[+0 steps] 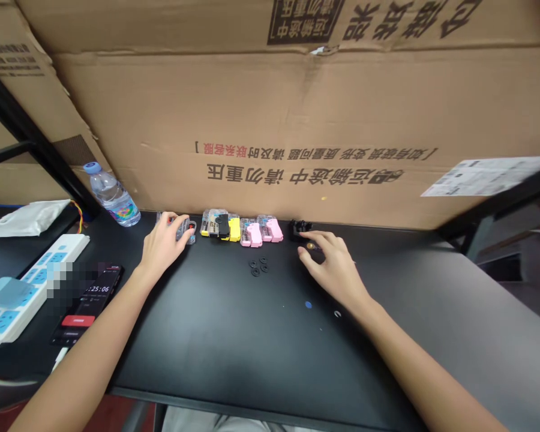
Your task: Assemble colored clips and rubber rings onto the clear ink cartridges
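Under the left hand [159,246], at the back of the bench [234,336]: clear plastic pieces [192,233] with touches of red, partly covered by curled fingers; gripped or merely touched, impossible to tell. At the fingertips of the right hand [335,264], also toward the back: small black parts [299,225], with thumb and forefinger parted. Between the hands, in a row: clear-and-yellow pieces [234,228] with a black part on top, then clear-and-pink pieces [253,234]. In front of these, four black rings [255,274]; nearer, a blue disc [308,305] and a pale curved piece [337,314]. Farther left, a tilted water bottle [116,195], a lit phone [92,300] and a white power strip [45,276]. Behind everything, printed cardboard [270,108].
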`<state>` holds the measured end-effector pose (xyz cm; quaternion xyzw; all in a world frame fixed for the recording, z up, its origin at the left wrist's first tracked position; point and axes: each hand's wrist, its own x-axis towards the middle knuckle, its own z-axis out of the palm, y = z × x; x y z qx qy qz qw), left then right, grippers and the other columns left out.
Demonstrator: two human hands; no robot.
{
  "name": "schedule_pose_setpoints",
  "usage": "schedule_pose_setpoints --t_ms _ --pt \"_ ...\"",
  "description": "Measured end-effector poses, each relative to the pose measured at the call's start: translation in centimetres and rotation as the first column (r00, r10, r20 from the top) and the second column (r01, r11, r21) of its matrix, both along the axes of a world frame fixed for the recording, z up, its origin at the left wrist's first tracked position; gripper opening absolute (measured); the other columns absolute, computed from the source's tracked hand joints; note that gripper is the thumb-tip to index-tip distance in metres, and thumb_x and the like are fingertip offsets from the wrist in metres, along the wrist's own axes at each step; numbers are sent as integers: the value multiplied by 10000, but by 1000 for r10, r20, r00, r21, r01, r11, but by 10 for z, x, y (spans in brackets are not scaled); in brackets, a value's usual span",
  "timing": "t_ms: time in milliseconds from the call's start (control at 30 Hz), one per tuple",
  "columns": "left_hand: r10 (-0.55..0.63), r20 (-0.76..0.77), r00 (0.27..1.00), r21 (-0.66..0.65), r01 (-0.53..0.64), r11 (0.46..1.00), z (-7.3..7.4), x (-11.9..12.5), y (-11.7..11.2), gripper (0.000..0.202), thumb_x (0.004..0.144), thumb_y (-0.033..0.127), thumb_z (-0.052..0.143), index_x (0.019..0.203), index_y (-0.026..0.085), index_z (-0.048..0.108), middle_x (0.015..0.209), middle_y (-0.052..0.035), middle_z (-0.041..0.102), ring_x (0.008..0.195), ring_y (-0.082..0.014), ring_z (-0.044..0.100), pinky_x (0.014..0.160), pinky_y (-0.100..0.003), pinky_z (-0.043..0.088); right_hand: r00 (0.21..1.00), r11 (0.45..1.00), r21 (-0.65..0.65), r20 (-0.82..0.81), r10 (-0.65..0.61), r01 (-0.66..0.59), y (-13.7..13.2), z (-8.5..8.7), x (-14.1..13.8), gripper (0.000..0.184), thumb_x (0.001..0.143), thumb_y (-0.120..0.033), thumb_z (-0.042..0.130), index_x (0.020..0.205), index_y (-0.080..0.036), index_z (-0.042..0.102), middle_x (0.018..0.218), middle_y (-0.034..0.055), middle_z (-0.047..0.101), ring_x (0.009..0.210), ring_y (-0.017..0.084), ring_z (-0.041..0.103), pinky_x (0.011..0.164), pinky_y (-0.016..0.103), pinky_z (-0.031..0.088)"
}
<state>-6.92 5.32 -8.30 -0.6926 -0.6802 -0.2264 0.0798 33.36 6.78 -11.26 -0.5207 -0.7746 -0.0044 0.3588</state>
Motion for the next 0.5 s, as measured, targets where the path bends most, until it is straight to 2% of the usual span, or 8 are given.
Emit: schedule_pose_setpoints --t_ms 133,233,367,500 --pt "-60 -71 996 75 65 995 2 2 -1 344 1073 437 521 1190 241 778 1277 -106 689 1124 -294 681 891 -391 567 1000 1000 4 0 6 -6 0 0 0 316 979 -363 607 1254 -248 712 1216 125 709 1080 348 654 974 560 549" --pt "-129 -147 981 14 132 991 2 9 -4 378 1086 423 485 1119 211 797 1286 -107 726 1129 -314 679 966 -445 542 1000 1000 6 9 11 -11 0 -1 -1 309 979 -356 608 1244 -240 715 1216 126 709 1080 348 652 977 560 548" --pt "-159 -217 963 -114 136 984 -4 18 -10 477 1058 457 529 1402 165 682 1480 -146 656 1321 -406 585 1049 -538 496 1000 1000 5 16 19 -19 -1 -1 -2 306 979 -355 605 1237 -233 716 1213 131 710 1088 351 649 977 558 545" --pt "-79 -221 972 -173 41 984 -9 13 -9 635 1045 521 515 1545 131 552 1600 -188 542 1438 -448 490 1121 -586 437 1000 1000 1 13 20 -20 -3 0 -4 303 982 -363 600 1236 -246 717 1215 126 710 1089 350 646 974 558 540"
